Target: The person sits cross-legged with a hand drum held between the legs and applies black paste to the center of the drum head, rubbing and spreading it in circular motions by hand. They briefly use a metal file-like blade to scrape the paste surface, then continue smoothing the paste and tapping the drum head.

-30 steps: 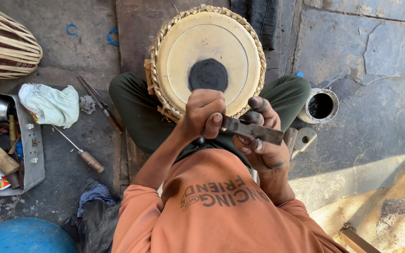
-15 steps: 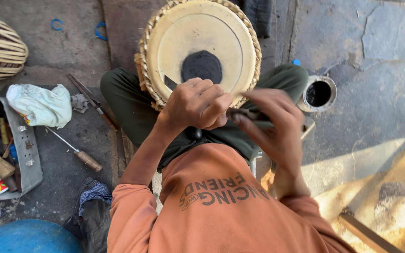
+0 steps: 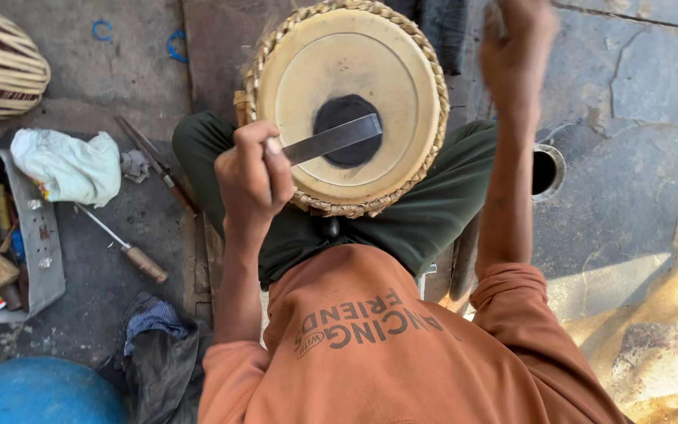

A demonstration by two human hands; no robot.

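From the head camera, looking straight down: a round hand drum with a pale skin head, black centre patch and braided straw-coloured rim (image 3: 352, 110) rests in the lap of a seated person in an orange shirt and dark green trousers. The left hand (image 3: 253, 177) is clenched around the grip of a flat grey metal blade (image 3: 331, 140), whose free end lies across the black patch. The right hand (image 3: 518, 47) is raised beside the drum, well clear of it and blurred; whether its fingers are closed or apart cannot be told.

On the ground to the left lie a wooden-handled awl (image 3: 123, 245), a crumpled white cloth (image 3: 68, 166) and a grey metal tray of tools (image 3: 41, 243).

As a judgement, the blade's corner could gouge the skin if the wrist tips, and the drum, steadied only by the lap, might roll.
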